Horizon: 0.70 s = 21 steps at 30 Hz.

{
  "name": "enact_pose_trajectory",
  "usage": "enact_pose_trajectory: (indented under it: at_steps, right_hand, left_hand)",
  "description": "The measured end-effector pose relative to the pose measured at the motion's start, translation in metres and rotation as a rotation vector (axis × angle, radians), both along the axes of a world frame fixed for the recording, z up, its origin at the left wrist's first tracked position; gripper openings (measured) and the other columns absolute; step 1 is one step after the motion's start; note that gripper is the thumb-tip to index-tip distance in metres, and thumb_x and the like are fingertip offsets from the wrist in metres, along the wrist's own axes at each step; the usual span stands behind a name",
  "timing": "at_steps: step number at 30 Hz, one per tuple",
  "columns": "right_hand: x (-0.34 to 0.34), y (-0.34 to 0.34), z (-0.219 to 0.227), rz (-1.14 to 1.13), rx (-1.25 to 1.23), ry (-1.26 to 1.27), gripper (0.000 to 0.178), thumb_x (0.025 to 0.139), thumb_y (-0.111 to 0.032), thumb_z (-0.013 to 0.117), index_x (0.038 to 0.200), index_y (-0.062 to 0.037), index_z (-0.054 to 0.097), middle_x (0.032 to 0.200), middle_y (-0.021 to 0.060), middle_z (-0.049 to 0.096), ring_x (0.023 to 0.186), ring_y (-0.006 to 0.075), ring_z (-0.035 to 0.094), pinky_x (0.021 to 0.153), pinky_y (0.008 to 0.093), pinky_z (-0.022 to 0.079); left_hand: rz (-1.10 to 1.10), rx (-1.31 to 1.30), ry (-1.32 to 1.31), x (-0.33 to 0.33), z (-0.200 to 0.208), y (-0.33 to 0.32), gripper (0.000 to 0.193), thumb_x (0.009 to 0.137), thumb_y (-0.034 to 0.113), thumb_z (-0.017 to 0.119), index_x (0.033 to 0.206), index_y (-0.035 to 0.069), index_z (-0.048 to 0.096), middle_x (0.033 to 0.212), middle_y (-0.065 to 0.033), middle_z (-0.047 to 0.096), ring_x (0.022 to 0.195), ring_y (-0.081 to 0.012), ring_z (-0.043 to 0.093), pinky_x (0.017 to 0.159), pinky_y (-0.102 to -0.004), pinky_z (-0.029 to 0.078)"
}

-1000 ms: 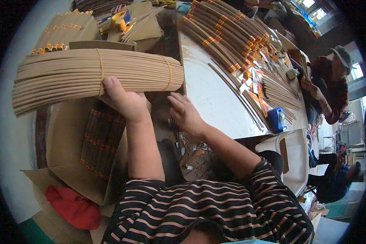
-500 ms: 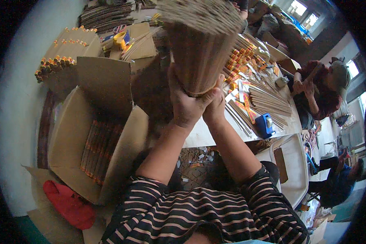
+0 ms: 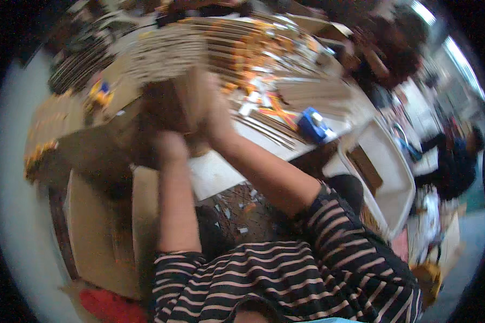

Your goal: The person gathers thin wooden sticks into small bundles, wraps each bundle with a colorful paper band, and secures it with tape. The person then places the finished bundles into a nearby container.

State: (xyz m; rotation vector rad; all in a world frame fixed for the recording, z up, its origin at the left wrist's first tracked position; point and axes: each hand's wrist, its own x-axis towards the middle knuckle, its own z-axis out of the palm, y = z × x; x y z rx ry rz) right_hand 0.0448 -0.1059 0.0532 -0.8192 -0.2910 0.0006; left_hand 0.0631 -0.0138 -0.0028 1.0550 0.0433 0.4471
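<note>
A thick bundle of thin brown sticks (image 3: 167, 54) is raised above the left part of the white table (image 3: 215, 172), its pale stick ends facing up and away. Low on its near left side, my left hand (image 3: 171, 145) grips it, smeared by motion. My right hand (image 3: 213, 110) presses along the bundle's right side, fingers wrapped upward and also blurred. Below and left of my hands stands an open cardboard box (image 3: 102, 242), its inside hard to make out. The bundle hides part of the table behind it.
On the table lie several stick bundles with orange bands (image 3: 223, 43), loose sticks (image 3: 312, 97) and a blue tape dispenser (image 3: 315, 126). A white plastic tub (image 3: 399, 177) stands at right, a red cloth (image 3: 110, 308) at lower left. One co-worker (image 3: 382, 54) sits across; another person (image 3: 452, 167) is farther right.
My hands have carried the stick bundle left and lower, nearer the cardboard box. My view has shifted, so the table and box sit differently in the picture.
</note>
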Motion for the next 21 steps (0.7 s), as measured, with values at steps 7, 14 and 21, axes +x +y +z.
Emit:
enact_pose_trajectory:
  at_steps: [7,14,21]
  right_hand:
    - [0.017,-0.008,0.01,-0.592,-0.472,-0.472,0.039,0.087,-0.024,0.036,0.115,0.003,0.04,0.11,0.0225,0.047,0.103,0.0346,0.045,0.09,0.0385,0.035]
    - [-0.016,-0.006,-0.032,-0.573,-0.592,-0.231,0.049,0.093,-0.037,0.025,0.117,0.0023,0.042,0.111,0.0232,0.046,0.105,0.0378,0.043,0.092,0.0412,0.033]
    - [-0.01,-0.033,0.003,-0.425,-0.73,-0.417,0.033,0.09,-0.029,0.03,0.084,-0.0018,0.047,0.086,0.0183,0.052,0.081,0.0392,0.048,0.074,0.0477,0.036]
  left_hand:
    - [-0.137,-0.175,0.014,-0.027,0.084,-0.015,0.062,0.088,0.049,0.026,0.132,0.006,0.025,0.127,-0.0154,0.034,0.12,-0.0324,0.034,0.101,-0.048,0.029]
    - [-0.242,0.01,0.083,-0.025,0.04,-0.036,0.061,0.087,0.046,0.031,0.132,0.006,0.025,0.125,-0.0127,0.035,0.119,-0.0287,0.034,0.101,-0.0441,0.03]
    - [-0.177,0.121,0.138,-0.033,0.019,-0.04,0.058,0.086,0.041,0.035,0.132,0.006,0.026,0.126,-0.0117,0.035,0.119,-0.0261,0.034,0.1,-0.0414,0.03]
